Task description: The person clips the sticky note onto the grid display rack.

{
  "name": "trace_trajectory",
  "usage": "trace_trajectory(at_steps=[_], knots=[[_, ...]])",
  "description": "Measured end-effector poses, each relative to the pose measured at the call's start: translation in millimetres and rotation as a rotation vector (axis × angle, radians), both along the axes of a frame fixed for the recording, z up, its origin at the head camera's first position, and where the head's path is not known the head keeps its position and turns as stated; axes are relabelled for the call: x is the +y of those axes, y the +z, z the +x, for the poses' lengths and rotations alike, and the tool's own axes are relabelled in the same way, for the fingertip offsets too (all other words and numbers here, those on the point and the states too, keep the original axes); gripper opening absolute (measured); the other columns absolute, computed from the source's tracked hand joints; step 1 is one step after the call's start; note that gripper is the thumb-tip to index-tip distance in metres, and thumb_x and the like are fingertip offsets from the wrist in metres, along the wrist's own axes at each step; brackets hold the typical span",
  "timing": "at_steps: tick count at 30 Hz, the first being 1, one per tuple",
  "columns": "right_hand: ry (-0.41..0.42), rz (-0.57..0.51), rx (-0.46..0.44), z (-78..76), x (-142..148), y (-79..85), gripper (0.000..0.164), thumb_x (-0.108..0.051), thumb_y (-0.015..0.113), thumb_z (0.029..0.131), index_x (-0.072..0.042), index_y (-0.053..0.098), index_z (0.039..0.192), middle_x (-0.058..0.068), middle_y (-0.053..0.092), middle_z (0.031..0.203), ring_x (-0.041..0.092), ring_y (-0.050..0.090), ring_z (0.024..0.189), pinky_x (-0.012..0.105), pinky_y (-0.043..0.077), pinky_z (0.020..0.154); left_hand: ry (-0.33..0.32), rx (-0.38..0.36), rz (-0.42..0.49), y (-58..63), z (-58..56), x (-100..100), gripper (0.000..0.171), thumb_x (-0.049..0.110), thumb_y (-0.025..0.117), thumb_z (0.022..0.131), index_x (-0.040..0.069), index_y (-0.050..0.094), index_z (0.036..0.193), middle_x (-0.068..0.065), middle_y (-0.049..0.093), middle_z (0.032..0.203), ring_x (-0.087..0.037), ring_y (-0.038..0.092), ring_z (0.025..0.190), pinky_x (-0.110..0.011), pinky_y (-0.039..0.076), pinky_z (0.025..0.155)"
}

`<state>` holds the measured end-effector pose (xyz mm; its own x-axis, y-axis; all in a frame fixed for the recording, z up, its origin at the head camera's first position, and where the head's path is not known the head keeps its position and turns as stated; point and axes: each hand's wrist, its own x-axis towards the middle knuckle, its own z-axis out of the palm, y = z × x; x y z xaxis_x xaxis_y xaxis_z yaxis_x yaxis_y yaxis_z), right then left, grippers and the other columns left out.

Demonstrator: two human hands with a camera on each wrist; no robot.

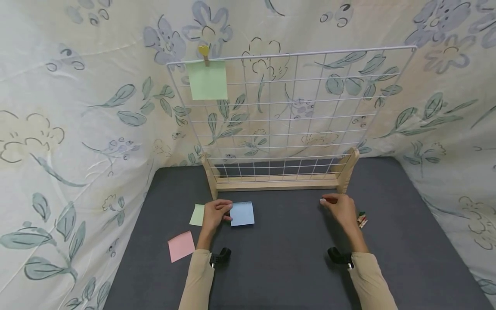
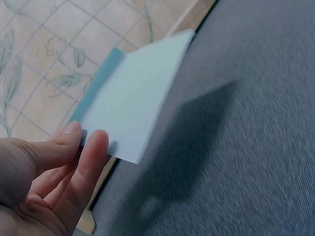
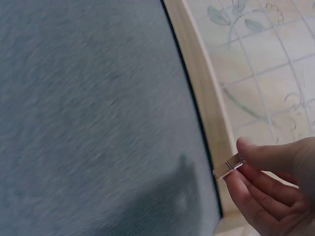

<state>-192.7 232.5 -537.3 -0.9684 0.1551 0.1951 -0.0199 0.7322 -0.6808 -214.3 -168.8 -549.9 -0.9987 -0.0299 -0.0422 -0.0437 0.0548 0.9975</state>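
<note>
My left hand [image 1: 214,216] pinches a blue sticky note [image 1: 243,214] by its edge between thumb and fingers. In the left wrist view the same note [image 2: 130,96] is lifted off the table, casting a shadow, with a darker strip along one edge. My right hand [image 1: 342,212] is in front of the rack's right foot. Between its thumb and fingertips it pinches a small wooden clothespin [image 3: 227,167], seen best in the right wrist view. A wire grid rack [image 1: 286,103] on a wooden base stands behind both hands.
A green note [image 1: 208,82] hangs at the rack's top left from a clothespin with a yellow heart [image 1: 203,51]. A green note [image 1: 196,215] and a pink note [image 1: 181,246] lie left on the dark table [image 1: 283,271]. Several clothespins [image 1: 362,219] lie beside my right wrist.
</note>
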Motion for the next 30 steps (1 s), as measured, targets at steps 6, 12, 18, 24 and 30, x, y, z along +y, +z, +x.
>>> trace_trajectory(at_steps=[6, 12, 18, 24, 30], knots=[[0.049, -0.034, 0.036, -9.8, -12, 16.6, 0.023, -0.012, 0.074, 0.088, 0.004, 0.074, 0.105, 0.02, 0.073, 0.094, 0.036, 0.07, 0.084, 0.052, 0.057, 0.071, -0.012, 0.022, 0.053, 10.9, -2.6, 7, 0.016, -0.006, 0.069, 0.088, -0.014, 0.068, 0.101, -0.026, 0.069, 0.093, -0.018, 0.063, 0.064, -0.04, 0.064, 0.059], [0.112, -0.05, 0.073, -18.0, -25, 36.9, 0.023, -0.009, 0.072, 0.09, 0.005, 0.072, 0.108, 0.022, 0.072, 0.099, 0.037, 0.07, 0.087, 0.053, 0.058, 0.075, 0.022, 0.051, 0.078, 24.4, -4.8, 14, 0.017, -0.006, 0.068, 0.088, -0.015, 0.068, 0.103, -0.027, 0.068, 0.095, -0.019, 0.061, 0.064, -0.041, 0.064, 0.061], [0.159, -0.057, 0.116, -25.0, -40, 63.0, 0.022, -0.007, 0.072, 0.09, 0.005, 0.072, 0.108, 0.023, 0.072, 0.098, 0.036, 0.07, 0.085, 0.051, 0.06, 0.072, 0.044, 0.072, 0.08, 40.5, -8.8, 19, 0.021, -0.006, 0.068, 0.088, -0.016, 0.067, 0.107, -0.021, 0.069, 0.094, -0.017, 0.065, 0.062, -0.037, 0.064, 0.059], [0.211, -0.089, 0.178, -31.3, -51, 90.9, 0.021, -0.006, 0.071, 0.09, 0.006, 0.072, 0.108, 0.022, 0.072, 0.096, 0.036, 0.07, 0.084, 0.051, 0.06, 0.072, 0.051, 0.135, 0.085, 59.7, -15.4, 25, 0.021, -0.006, 0.068, 0.088, -0.015, 0.067, 0.107, -0.022, 0.069, 0.097, -0.02, 0.07, 0.067, -0.04, 0.064, 0.061], [0.227, -0.107, 0.209, -37.7, -57, 110.3, 0.021, -0.005, 0.071, 0.089, 0.006, 0.072, 0.108, 0.023, 0.072, 0.098, 0.036, 0.071, 0.085, 0.051, 0.061, 0.075, 0.05, 0.177, 0.09, 75.3, -21.5, 28, 0.016, -0.003, 0.07, 0.088, -0.012, 0.07, 0.101, -0.025, 0.066, 0.096, -0.036, 0.071, 0.071, -0.044, 0.064, 0.065]])
